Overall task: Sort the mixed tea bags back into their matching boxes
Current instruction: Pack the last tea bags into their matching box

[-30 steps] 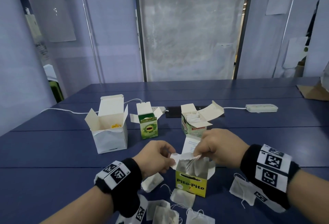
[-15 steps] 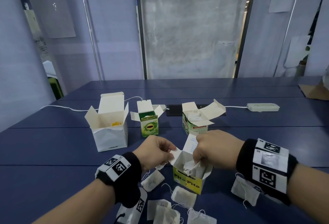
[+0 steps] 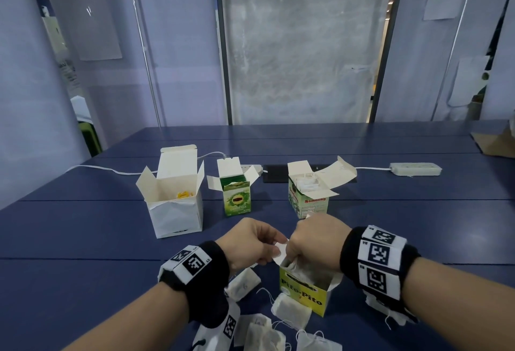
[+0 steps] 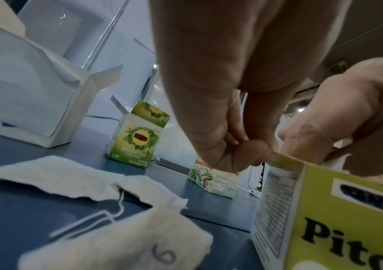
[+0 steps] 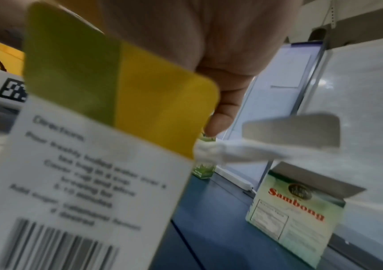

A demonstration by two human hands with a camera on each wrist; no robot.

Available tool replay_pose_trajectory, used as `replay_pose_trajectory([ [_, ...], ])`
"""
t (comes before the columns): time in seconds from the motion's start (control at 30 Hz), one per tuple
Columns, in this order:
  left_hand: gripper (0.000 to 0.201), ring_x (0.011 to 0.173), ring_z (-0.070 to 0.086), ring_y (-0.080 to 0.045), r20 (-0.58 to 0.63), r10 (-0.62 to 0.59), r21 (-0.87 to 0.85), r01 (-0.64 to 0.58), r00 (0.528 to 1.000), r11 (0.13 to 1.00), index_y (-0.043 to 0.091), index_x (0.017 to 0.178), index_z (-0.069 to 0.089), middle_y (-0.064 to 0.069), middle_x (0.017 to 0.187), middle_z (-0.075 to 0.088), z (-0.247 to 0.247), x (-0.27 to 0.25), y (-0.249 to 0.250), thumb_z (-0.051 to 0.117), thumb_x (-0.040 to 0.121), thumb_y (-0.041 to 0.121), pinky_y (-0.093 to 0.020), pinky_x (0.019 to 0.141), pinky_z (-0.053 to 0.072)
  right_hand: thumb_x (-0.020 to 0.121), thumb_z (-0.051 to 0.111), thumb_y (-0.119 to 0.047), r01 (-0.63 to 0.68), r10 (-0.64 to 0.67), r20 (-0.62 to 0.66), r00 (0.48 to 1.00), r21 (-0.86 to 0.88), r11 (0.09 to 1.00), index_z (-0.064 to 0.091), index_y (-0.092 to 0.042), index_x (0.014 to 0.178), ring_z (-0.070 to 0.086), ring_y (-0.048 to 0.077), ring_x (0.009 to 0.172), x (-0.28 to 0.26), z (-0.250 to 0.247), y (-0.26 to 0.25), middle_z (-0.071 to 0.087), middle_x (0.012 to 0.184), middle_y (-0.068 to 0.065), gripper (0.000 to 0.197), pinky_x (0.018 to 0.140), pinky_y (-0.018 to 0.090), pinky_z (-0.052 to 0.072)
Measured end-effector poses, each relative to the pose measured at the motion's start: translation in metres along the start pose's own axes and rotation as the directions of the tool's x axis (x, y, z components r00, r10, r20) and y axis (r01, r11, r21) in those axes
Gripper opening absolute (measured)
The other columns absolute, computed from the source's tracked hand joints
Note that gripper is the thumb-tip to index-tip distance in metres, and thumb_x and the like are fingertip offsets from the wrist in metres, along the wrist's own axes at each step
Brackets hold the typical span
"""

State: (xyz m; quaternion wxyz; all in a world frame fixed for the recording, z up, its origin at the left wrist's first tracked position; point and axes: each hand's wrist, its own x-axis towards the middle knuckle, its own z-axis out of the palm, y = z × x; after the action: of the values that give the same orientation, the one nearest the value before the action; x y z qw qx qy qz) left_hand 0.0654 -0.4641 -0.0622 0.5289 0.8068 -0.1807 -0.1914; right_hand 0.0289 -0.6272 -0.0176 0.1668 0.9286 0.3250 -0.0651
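Office or lab rm, blue table (image 3: 83, 239), partition panels (image 3: 301, 44), power strip (image 3: 415, 169)

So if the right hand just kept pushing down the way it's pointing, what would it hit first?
Probably the tea bags packed inside the open Pito-Pito box. The right hand points down into its mouth, fingers hidden there, so the exact contact is unclear.

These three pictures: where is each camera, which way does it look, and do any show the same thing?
Head: worn on the head, looking down the table; shows both forearms, left hand, right hand.
Left wrist: low under the left hand, facing the Green Tea box.
Right wrist: under the right hand, behind the Pito-Pito box.
Shared: all three show the Sambong box.
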Motion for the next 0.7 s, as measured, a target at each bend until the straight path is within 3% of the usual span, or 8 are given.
replay_pose_trajectory([
  [0.13, 0.022, 0.05, 0.051, -0.01, -0.015, -0.016, -0.047, 0.015, 1.0, 0.999, -0.006, 0.104, 0.068, -0.003, 0.065, 0.054, 0.001, 0.001, -0.004, 0.061, 0.084, -0.011, -0.021, 0.051, 0.044, 0.089, 0.057, -0.028, -0.064, 0.071, -0.101, 0.992, 0.069, 0.996, 0.067, -0.027, 0.11, 0.062, 0.025, 0.095, -0.003, 0.015, 0.004, 0.069, 0.1, 0.001, 0.023, 0.069, 0.03, 0.045],
  [0.23, 0.021, 0.05, 0.052, -0.009, -0.01, -0.022, -0.061, 0.022, 1.0, 0.998, -0.002, 0.102, 0.068, -0.002, 0.064, 0.054, 0.001, 0.002, -0.004, 0.062, 0.084, -0.01, -0.021, 0.052, 0.045, 0.083, 0.064, -0.036, -0.098, 0.128, -0.201, 0.971, 0.152, 0.984, 0.061, -0.027, 0.109, 0.054, 0.018, 0.1, -0.009, 0.022, 0.009, 0.061, 0.107, -0.007, 0.028, 0.068, 0.029, 0.039],
  [0.37, 0.021, 0.05, 0.052, -0.008, 0.005, -0.029, -0.054, 0.03, 1.0, 0.998, -0.002, 0.101, 0.068, -0.002, 0.066, 0.054, -0.001, 0.004, -0.003, 0.063, 0.083, -0.01, -0.019, 0.051, 0.045, 0.058, 0.077, -0.057, -0.184, 0.252, -0.214, 0.944, 0.292, 0.939, 0.046, -0.035, 0.114, 0.046, 0.01, 0.104, -0.02, 0.026, 0.02, 0.044, 0.114, -0.016, 0.068, 0.076, 0.027, 0.044],
  [0.43, 0.022, 0.051, 0.052, -0.009, 0.011, -0.032, -0.044, 0.032, 0.999, 0.999, -0.002, 0.103, 0.069, -0.002, 0.067, 0.054, -0.001, 0.006, -0.002, 0.063, 0.083, -0.01, -0.02, 0.051, 0.045, 0.047, 0.08, -0.062, -0.211, 0.26, -0.162, 0.952, 0.269, 0.94, 0.037, -0.034, 0.124, 0.041, 0.011, 0.11, -0.021, 0.026, 0.024, 0.039, 0.121, -0.012, 0.092, 0.085, 0.026, 0.039],
  [0.5, 0.021, 0.051, 0.051, -0.009, 0.024, -0.033, -0.041, 0.034, 0.999, 0.999, -0.001, 0.102, 0.069, -0.002, 0.066, 0.055, 0.001, 0.008, 0.0, 0.063, 0.083, -0.009, -0.02, 0.052, 0.045, 0.045, 0.08, -0.064, -0.226, 0.25, -0.123, 0.96, 0.183, 0.957, 0.027, -0.031, 0.134, 0.036, 0.015, 0.115, -0.018, 0.028, 0.022, 0.034, 0.126, -0.006, 0.109, 0.093, 0.029, 0.032],
  [0.6, 0.019, 0.048, 0.05, -0.008, 0.043, -0.031, -0.034, 0.033, 0.999, 0.999, -0.005, 0.101, 0.068, -0.004, 0.065, 0.056, 0.007, 0.008, 0.003, 0.063, 0.083, -0.01, -0.019, 0.05, 0.043, 0.055, 0.077, -0.05, -0.23, 0.238, -0.115, 0.964, 0.082, 0.97, 0.019, -0.028, 0.135, 0.036, 0.022, 0.113, -0.007, 0.036, 0.012, 0.032, 0.123, 0.0, 0.101, 0.092, 0.036, 0.032],
  [0.7, 0.019, 0.044, 0.048, -0.005, 0.054, -0.012, -0.025, 0.013, 0.998, 1.0, -0.009, 0.1, 0.066, 0.008, 0.052, 0.054, 0.011, 0.007, 0.004, 0.063, 0.082, -0.011, -0.018, 0.047, 0.041, 0.063, 0.07, -0.04, -0.25, 0.257, -0.155, 0.954, 0.064, 0.966, 0.022, -0.026, 0.13, 0.039, 0.026, 0.11, 0.0, 0.042, 0.005, 0.035, 0.12, 0.001, 0.083, 0.09, 0.04, 0.035],
])
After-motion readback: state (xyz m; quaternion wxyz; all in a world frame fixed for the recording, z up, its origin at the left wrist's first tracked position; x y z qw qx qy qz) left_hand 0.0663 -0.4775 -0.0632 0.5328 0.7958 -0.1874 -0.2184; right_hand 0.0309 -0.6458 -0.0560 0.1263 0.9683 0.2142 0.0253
